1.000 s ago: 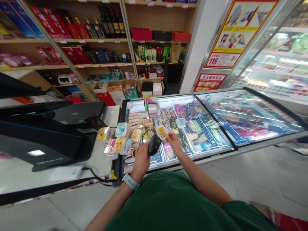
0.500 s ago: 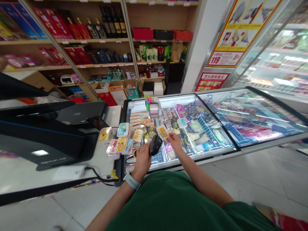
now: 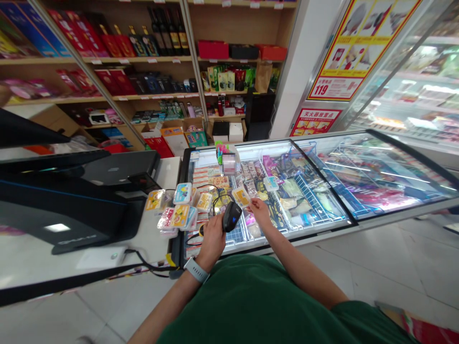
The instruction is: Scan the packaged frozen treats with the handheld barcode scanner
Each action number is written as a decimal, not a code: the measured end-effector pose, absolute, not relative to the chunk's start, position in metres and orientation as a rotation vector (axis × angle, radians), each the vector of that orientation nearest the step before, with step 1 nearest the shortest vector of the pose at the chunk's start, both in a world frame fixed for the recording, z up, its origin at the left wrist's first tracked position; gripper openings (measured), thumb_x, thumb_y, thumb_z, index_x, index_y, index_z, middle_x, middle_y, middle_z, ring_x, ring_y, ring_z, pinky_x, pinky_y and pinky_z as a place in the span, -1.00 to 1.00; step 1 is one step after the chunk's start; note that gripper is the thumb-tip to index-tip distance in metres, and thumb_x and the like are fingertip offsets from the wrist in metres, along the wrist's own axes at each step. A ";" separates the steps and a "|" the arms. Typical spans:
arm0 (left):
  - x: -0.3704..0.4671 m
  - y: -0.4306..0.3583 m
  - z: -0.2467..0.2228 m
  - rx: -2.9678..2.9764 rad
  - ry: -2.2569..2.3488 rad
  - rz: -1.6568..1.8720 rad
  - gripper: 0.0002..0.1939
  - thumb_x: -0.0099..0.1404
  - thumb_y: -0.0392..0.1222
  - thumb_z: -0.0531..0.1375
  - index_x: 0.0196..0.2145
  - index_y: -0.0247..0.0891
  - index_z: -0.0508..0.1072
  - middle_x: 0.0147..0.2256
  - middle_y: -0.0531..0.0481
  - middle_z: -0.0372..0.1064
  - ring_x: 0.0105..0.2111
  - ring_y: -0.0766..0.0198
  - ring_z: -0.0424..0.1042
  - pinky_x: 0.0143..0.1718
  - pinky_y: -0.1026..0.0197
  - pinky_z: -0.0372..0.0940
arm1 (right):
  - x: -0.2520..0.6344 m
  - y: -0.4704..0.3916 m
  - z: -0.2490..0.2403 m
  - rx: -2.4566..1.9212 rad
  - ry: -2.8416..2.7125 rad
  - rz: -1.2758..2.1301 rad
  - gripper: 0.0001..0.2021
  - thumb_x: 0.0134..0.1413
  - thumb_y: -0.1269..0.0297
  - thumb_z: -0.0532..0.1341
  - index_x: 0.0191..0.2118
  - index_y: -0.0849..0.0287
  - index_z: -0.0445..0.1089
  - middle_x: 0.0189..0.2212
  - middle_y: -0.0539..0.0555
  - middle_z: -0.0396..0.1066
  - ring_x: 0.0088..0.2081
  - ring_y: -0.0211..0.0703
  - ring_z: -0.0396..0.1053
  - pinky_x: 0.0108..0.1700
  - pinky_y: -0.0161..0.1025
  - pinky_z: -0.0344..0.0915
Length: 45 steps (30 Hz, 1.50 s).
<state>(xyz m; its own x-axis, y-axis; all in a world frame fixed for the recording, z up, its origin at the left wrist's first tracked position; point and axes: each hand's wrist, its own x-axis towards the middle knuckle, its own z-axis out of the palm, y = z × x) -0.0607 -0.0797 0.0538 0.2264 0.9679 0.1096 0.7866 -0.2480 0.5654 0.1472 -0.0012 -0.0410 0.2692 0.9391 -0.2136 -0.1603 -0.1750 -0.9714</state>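
Note:
My left hand is wrapped round the handle of a black barcode scanner, whose head points to the right. In my right hand, the fingers pinch the near edge of a small yellow-labelled plastic box, just beyond the scanner's head. Both hands are above the glass top of a chest freezer. Several similar boxes lie to the left: a blue-labelled box, an orange-labelled box and a yellow-labelled box. Another blue-labelled box lies on the glass farther right.
A black checkout machine stands on the white counter at left, with a white device and cables near the counter's front. Shelves with bottles and boxes line the back. A bag of colourful items sits on the freezer's far side.
Almost nothing differs. The box in my right hand has shifted very slightly left, and a small blue light now shows on the scanner.

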 end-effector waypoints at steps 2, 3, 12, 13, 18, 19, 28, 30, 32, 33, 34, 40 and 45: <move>-0.060 -0.079 0.054 2.106 1.608 0.638 -0.45 0.15 -0.47 0.01 0.12 -0.34 0.21 0.02 -0.23 0.32 0.05 -0.02 0.26 0.07 -0.10 0.15 | 0.148 -0.001 -0.042 -1.376 -0.798 1.193 -0.63 -0.19 0.13 0.32 -0.23 0.19 0.35 -0.33 0.04 0.49 -0.40 -0.18 0.47 -0.28 -0.17 0.48; -0.060 -0.079 0.054 2.099 1.600 0.644 -0.45 0.16 -0.47 0.01 0.13 -0.34 0.20 0.02 -0.24 0.32 0.06 -0.03 0.26 0.07 -0.10 0.15 | 0.148 0.000 -0.042 -1.378 -0.796 1.194 -0.64 -0.19 0.13 0.32 -0.23 0.18 0.35 -0.34 0.04 0.49 -0.40 -0.18 0.48 -0.28 -0.17 0.48; -0.062 -0.076 0.044 2.063 1.556 0.729 -0.43 0.15 -0.46 0.02 0.14 -0.32 0.19 0.07 -0.24 0.30 0.10 -0.02 0.26 0.09 -0.13 0.18 | 0.169 0.009 -0.053 -1.337 -0.573 1.203 -0.60 -0.28 0.16 0.36 -0.25 0.19 0.33 -0.48 -0.02 0.47 -0.47 -0.20 0.47 -0.27 -0.16 0.48; -0.064 -0.076 0.042 2.062 1.562 0.735 -0.43 0.15 -0.46 0.02 0.14 -0.32 0.19 0.07 -0.25 0.30 0.10 -0.02 0.27 0.09 -0.14 0.18 | 0.176 0.013 -0.055 -1.343 -0.531 1.186 -0.60 -0.27 0.16 0.36 -0.24 0.19 0.33 -0.51 -0.03 0.45 -0.49 -0.21 0.46 -0.27 -0.17 0.47; -0.071 -0.076 0.033 2.059 1.590 0.776 -0.43 0.13 -0.47 0.04 0.12 -0.33 0.20 0.05 -0.25 0.31 0.07 -0.03 0.30 0.09 -0.15 0.21 | 0.225 0.049 -0.058 -1.405 -0.338 1.052 -0.72 -0.15 0.22 0.33 -0.31 0.17 0.28 -0.57 -0.10 0.37 -0.53 -0.28 0.42 -0.33 -0.22 0.46; -0.072 -0.076 0.031 2.059 1.600 0.780 -0.44 0.13 -0.46 0.04 0.12 -0.33 0.20 0.04 -0.25 0.31 0.06 -0.03 0.30 0.09 -0.15 0.21 | 0.236 0.058 -0.057 -1.433 -0.315 1.020 -0.76 -0.12 0.25 0.31 -0.32 0.17 0.27 -0.59 -0.11 0.36 -0.55 -0.30 0.41 -0.34 -0.25 0.46; -0.081 -0.080 0.034 2.017 1.629 0.786 -0.45 0.12 -0.48 0.04 0.09 -0.31 0.22 0.00 -0.24 0.34 0.02 -0.01 0.32 0.04 -0.16 0.24 | 0.284 0.102 -0.053 -1.861 -0.378 0.910 -0.92 0.04 0.33 0.20 -0.35 0.19 0.28 -0.63 -0.03 0.32 -0.59 -0.21 0.37 -0.47 -0.23 0.41; -0.082 -0.080 0.037 1.999 1.628 0.788 -0.46 0.13 -0.48 0.04 0.09 -0.31 0.22 0.00 -0.24 0.34 0.03 0.00 0.32 0.05 -0.15 0.24 | 0.288 0.098 -0.050 -1.927 -0.411 0.911 -0.90 0.04 0.30 0.20 -0.34 0.22 0.32 -0.62 0.04 0.34 -0.56 -0.13 0.39 -0.45 -0.17 0.39; -0.083 -0.081 0.038 1.978 1.630 0.799 -0.46 0.13 -0.48 0.04 0.09 -0.30 0.21 0.01 -0.23 0.34 0.04 0.01 0.31 0.06 -0.17 0.23 | 0.289 0.092 -0.046 -2.021 -0.483 0.815 -0.84 0.04 0.26 0.22 -0.29 0.25 0.36 -0.55 0.14 0.39 -0.45 -0.04 0.44 -0.37 -0.13 0.38; -0.084 -0.082 0.038 1.968 1.630 0.808 -0.45 0.12 -0.48 0.04 0.10 -0.29 0.21 0.01 -0.23 0.34 0.04 0.01 0.31 0.07 -0.17 0.22 | 0.285 0.089 -0.044 -2.084 -0.565 0.705 -0.81 0.05 0.25 0.22 -0.24 0.26 0.37 -0.49 0.18 0.41 -0.38 0.01 0.45 -0.30 -0.11 0.37; -0.086 -0.083 0.038 1.957 1.629 0.818 -0.44 0.12 -0.49 0.05 0.10 -0.29 0.21 0.01 -0.22 0.34 0.05 0.02 0.31 0.09 -0.17 0.21 | 0.279 0.087 -0.043 -2.144 -0.683 0.578 -0.77 0.07 0.24 0.20 -0.18 0.27 0.38 -0.43 0.21 0.43 -0.30 0.03 0.45 -0.24 -0.11 0.35; -0.097 -0.087 0.038 1.912 1.627 0.836 -0.39 0.09 -0.51 0.03 0.12 -0.32 0.19 0.06 -0.24 0.31 0.10 0.03 0.28 0.13 -0.15 0.17 | 0.166 0.085 -0.053 -1.930 -1.645 0.656 -0.76 0.13 0.19 0.16 -0.12 0.13 0.43 -0.34 0.11 0.49 -0.22 -0.02 0.43 -0.10 -0.17 0.27; -0.103 -0.096 0.046 1.914 1.616 0.868 -0.39 0.08 -0.51 0.02 0.12 -0.32 0.22 0.06 -0.24 0.32 0.09 0.04 0.29 0.14 -0.12 0.18 | 0.044 0.096 -0.057 -1.652 -2.037 0.851 -0.47 0.01 0.04 0.29 0.07 0.17 0.33 0.03 0.20 0.37 0.06 0.05 0.32 0.08 -0.17 0.19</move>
<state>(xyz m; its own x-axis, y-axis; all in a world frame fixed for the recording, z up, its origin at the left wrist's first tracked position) -0.1033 -0.0961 0.0463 0.0990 0.9824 0.1581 0.6740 -0.1831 0.7157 0.0442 0.0955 -0.0566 -0.2354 0.9687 -0.0792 0.7370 0.1248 -0.6643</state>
